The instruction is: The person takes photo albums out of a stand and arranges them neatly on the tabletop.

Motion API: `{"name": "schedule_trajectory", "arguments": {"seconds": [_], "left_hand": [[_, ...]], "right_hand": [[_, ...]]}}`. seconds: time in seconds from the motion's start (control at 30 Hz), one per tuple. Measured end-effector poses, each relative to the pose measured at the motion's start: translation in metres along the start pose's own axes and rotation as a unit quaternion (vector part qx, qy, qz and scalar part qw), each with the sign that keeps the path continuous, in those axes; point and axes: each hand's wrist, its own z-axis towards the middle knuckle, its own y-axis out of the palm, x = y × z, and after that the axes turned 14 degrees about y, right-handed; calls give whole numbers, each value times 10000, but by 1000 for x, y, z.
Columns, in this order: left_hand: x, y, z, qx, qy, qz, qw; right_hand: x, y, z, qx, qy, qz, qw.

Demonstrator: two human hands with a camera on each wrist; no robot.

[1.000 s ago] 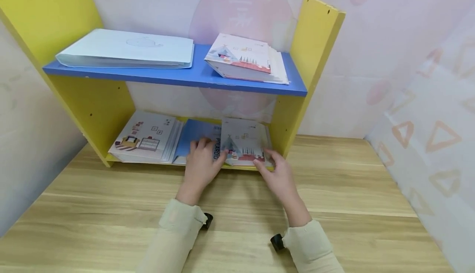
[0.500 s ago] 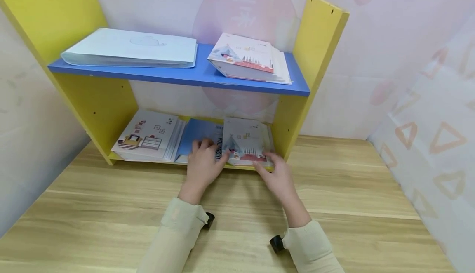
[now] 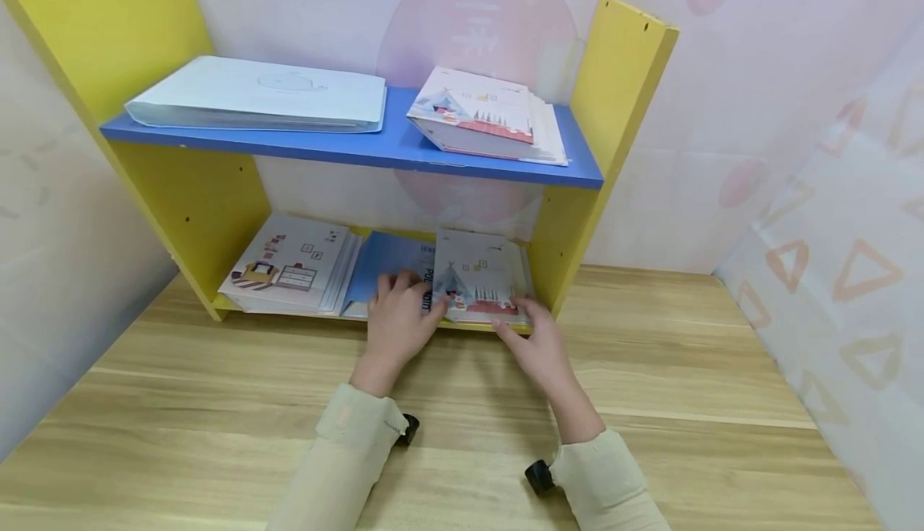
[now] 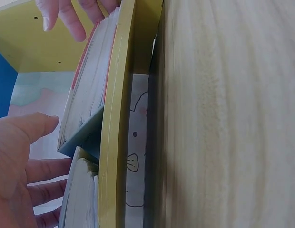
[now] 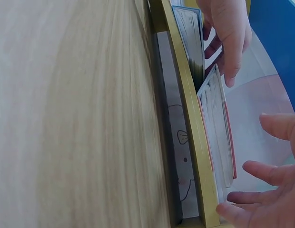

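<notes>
Seen from above, a white album with a tent picture (image 3: 472, 266) lies at the right end of a low yellow shelf (image 3: 469, 326), its left edge meeting a blue album (image 3: 390, 258). The left hand (image 3: 397, 318) lies over the blue one, hiding part of its lettering, thumb towards the tent album. The right hand (image 3: 536, 344) is at the tent album's near right corner, partly covering it. Both hands look relaxed, fingers parted, without a grip on anything; whether the right fingertips touch is unclear.

The wrist views show what the head view does not: the tent album's thick page edges (image 5: 214, 123), its spine slanting towards the blue album, and a cartoon drawing (image 5: 183, 137) beneath the shelf.

A yellow side panel (image 3: 624, 90) stands just right of the tent album. At the shelf's left end lies a house-picture stack (image 3: 289, 266). Above, a blue shelf (image 3: 399, 118) carries a pale binder (image 3: 260, 94) on the left and a second tent-picture stack (image 3: 476, 110) on the right. The wooden desk (image 3: 462, 451) spreads nearest me.
</notes>
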Motion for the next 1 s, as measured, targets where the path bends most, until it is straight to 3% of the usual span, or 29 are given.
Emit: {"name": "schedule_trajectory", "arguments": {"seconds": [0.47,0.7,0.87,1.0], "left_hand": [[-3,-1,2,28,-244,-418,9988],[-1,-4,6,17,-296,-506,9983],[-1,-5,5,-8,-328,-465,9984],[-2,-4,4,16,-312,-455,9985]], "right_hand": [[-2,5,-4,140,29,474,9988],[-4,0,-6,460,-1,-186,9988],[-4,-4,-8,374,135,-585,9975],[-4,-4,-8,267,226,-542,9979]]}}
